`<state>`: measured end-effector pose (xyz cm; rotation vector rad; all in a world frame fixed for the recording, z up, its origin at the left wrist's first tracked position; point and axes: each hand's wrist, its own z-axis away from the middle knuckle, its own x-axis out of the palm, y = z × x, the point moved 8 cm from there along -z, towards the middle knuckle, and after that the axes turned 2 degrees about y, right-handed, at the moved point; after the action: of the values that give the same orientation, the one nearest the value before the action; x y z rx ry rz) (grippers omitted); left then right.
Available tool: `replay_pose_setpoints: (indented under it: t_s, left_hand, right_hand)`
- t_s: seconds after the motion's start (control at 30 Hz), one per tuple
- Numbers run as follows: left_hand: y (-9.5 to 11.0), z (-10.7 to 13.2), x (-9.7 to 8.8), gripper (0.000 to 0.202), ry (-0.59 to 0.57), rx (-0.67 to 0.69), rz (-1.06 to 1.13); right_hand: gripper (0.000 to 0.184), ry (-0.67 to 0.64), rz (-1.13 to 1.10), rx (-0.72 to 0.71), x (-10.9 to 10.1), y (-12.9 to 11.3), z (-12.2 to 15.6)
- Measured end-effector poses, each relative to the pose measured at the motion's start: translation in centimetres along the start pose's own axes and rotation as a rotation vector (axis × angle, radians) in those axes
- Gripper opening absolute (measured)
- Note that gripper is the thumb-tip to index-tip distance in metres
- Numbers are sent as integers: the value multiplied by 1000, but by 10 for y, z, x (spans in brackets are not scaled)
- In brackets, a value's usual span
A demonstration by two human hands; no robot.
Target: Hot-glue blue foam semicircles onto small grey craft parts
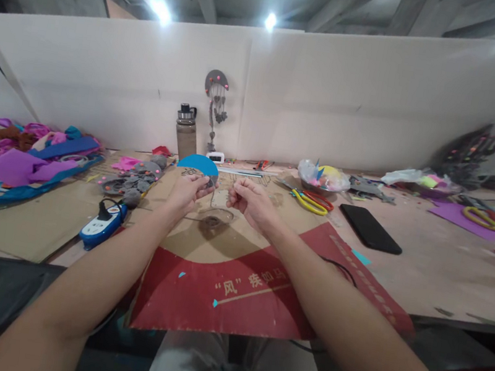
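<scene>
Blue rounded piece point(198, 163) at 12 o'clock of left hand point(188, 193), that grip pinched closed on its lower edge. Right hand point(249, 202), 3 o'clock of left: fingertips pinched together, can't tell on what. Brown roll point(212, 222) at 5 o'clock of piece, over cardboard point(191, 245).

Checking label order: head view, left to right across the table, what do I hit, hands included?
Cloth pile → power strip → left hand → right hand → yellow-and-red-handled tool → black phone → purple sheet.
</scene>
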<state>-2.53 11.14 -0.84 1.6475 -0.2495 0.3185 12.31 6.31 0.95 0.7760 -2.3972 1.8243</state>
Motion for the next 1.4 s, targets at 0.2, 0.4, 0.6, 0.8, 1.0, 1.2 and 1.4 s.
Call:
replay_pose_setpoints:
  t_s: [0.2, 0.4, 0.6, 0.8, 1.0, 1.2, 1.4]
  left_hand:
    - [-1, 1, 2, 10, -23, 10, -24]
    - [-3, 0, 4, 10, -45, 31, -74]
    - [-4, 7, 14, 10, -64, 9, -86]
    - [-11, 17, 30, 11, -182, -35, -121]
    - [-14, 24, 38, 13, -213, -78, -134]
    - [-12, 25, 36, 12, -176, -112, -169]
    - [-8, 29, 36, 13, -154, -96, -215]
  right_hand:
    - [15, 17, -44, 30, 1, 0, 1]
    - [19, 87, 329, -80, -10, -7, -2]
    - [12, 238, 979, -416, -14, -32, 5]
    - [12, 203, 1234, -603, -4, -39, 9]
    - [13, 87, 1343, -633, 4, -34, 6]
    - [11, 266, 1166, -547, -13, -34, 0]
    - [14, 298, 972, -632, -12, -47, 11]
